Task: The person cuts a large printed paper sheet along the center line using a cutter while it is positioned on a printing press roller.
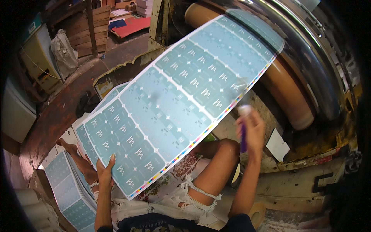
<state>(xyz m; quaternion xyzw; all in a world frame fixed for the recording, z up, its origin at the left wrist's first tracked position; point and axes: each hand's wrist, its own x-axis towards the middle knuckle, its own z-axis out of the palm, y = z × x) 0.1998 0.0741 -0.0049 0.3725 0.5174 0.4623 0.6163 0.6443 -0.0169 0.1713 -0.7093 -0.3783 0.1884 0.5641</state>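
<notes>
A long printed sheet (170, 98) of teal and pale blue label blocks stretches diagonally from my lap up to the machine. Its far end curves over the roller. My left hand (105, 172) is closed on the sheet's near-left edge, thumb on top of the print. In my right hand (253, 129), just off the sheet's right edge, is a purple-handled tool (243, 137) with a white top. A blurred grey smear shows above that top, so I cannot make out the tool's working end.
A shiny metal roller (315, 54) and a brown roller (291, 91) stand at the far right. Similar printed sheets (71, 189) lie stacked at lower left. A white paper piece (277, 145) rests on the machine frame. A pale sack (63, 52) and wooden boards (104, 27) are at upper left.
</notes>
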